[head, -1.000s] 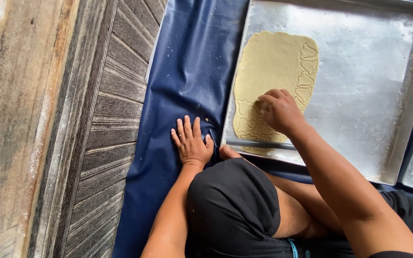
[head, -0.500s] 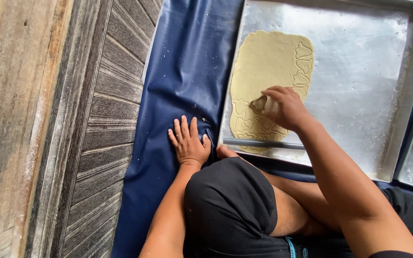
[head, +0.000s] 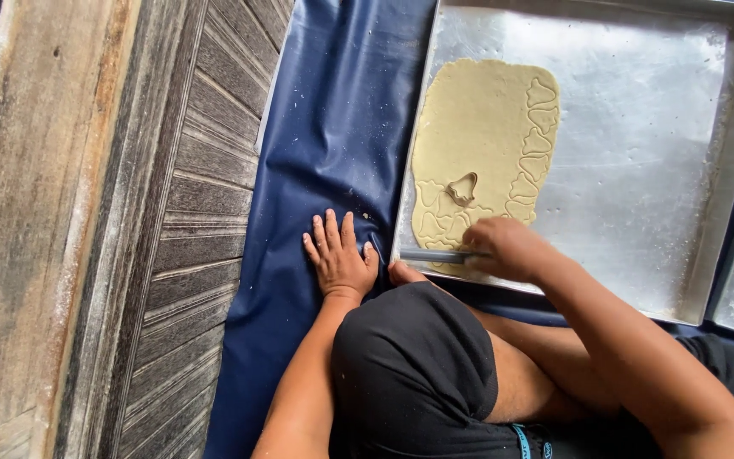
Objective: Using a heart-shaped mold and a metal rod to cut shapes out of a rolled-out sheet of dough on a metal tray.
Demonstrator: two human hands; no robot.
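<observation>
A person sits on a dark blue sheet point(head: 333, 127), seen from above. The left hand point(head: 340, 259) lies flat on the sheet at about 8 o'clock, fingers spread apart, holding nothing. The right hand point(head: 507, 248), near the centre, has its fingers closed around a thin metal blade point(head: 435, 254) at the near edge of a sheet of pale dough point(head: 477, 127). The dough lies in a large metal tray point(head: 639, 170) at 1 o'clock, with cut shapes along its right side and a small cookie cutter point(head: 463, 189) resting on it. Weathered wooden boards point(head: 112, 229) fill the 9 o'clock side.
</observation>
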